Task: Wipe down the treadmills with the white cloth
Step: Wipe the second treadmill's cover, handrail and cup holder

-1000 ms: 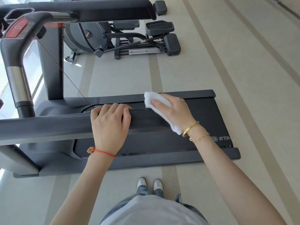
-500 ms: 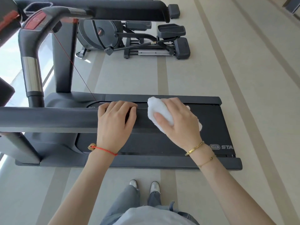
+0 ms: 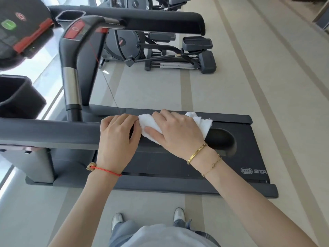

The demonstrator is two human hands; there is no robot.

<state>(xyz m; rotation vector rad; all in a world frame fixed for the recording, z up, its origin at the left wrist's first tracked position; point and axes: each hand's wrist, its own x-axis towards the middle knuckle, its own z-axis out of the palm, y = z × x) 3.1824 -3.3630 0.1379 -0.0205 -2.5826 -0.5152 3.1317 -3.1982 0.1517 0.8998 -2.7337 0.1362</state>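
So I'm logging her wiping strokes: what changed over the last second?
The right hand, holding the white cloth, slid along the dark padded treadmill handrail toward the left hand, so the cloth now touches the left fingers. The left hand stayed curled over the rail in the same spot, and the right hand's grip on the cloth is unchanged.
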